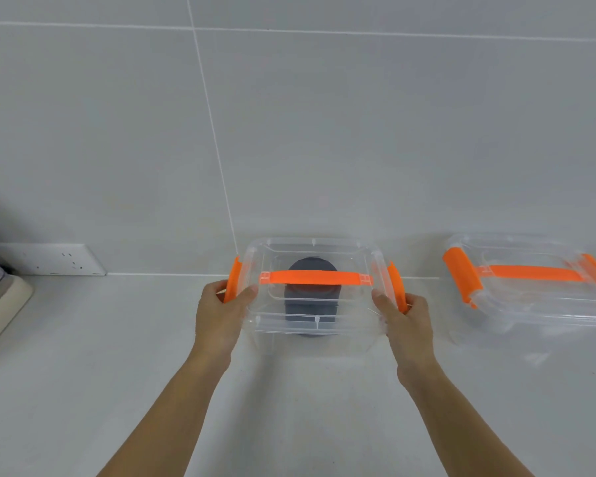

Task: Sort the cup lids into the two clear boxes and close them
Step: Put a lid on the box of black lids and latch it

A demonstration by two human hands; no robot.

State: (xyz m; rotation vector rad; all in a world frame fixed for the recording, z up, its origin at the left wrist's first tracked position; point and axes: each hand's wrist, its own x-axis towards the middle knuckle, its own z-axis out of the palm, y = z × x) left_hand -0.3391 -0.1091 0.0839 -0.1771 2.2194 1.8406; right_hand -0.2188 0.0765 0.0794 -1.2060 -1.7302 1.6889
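Observation:
A clear box (355, 335) with its clear lid on and an orange handle across the top stands on the white counter in the middle. Inside it sits a stack of dark grey cup lids (311, 304). My left hand (222, 315) grips the box's left end, with its thumb on the cover and its fingers at the orange left clasp (233, 283). My right hand (408, 321) grips the right end at the orange right clasp (396, 285). A second clear box (537, 304) with orange clasps and handle stands to the right, its lid on; I cannot tell what is in it.
The counter (117, 373) meets a grey tiled wall just behind the boxes. A white wall socket (49, 259) sits low on the wall at the left. A beige object (0, 311) with grey cloth lies at the left edge.

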